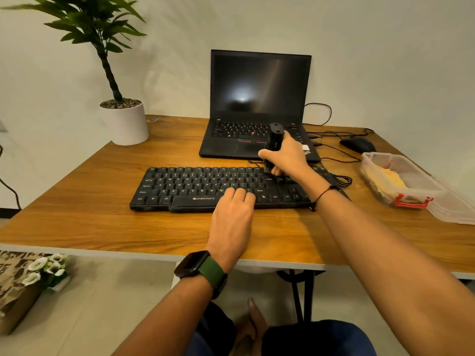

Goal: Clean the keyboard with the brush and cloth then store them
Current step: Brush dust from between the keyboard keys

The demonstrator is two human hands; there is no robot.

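Observation:
A black keyboard (195,187) lies across the middle of the wooden desk (102,222). My right hand (288,156) grips a black brush (274,140) upright, bristles down on the keyboard's upper right keys. My left hand (235,211) rests flat on the keyboard's front edge, fingers straight over the keys right of the space bar. A yellow cloth (388,179) lies inside a clear plastic box (411,201) at the desk's right side.
An open black laptop (257,104) stands behind the keyboard, screen dark. A black mouse (357,144) and loose cables lie at the back right. A potted plant (123,122) stands at the back left corner. The box's clear lid (455,209) lies beside it.

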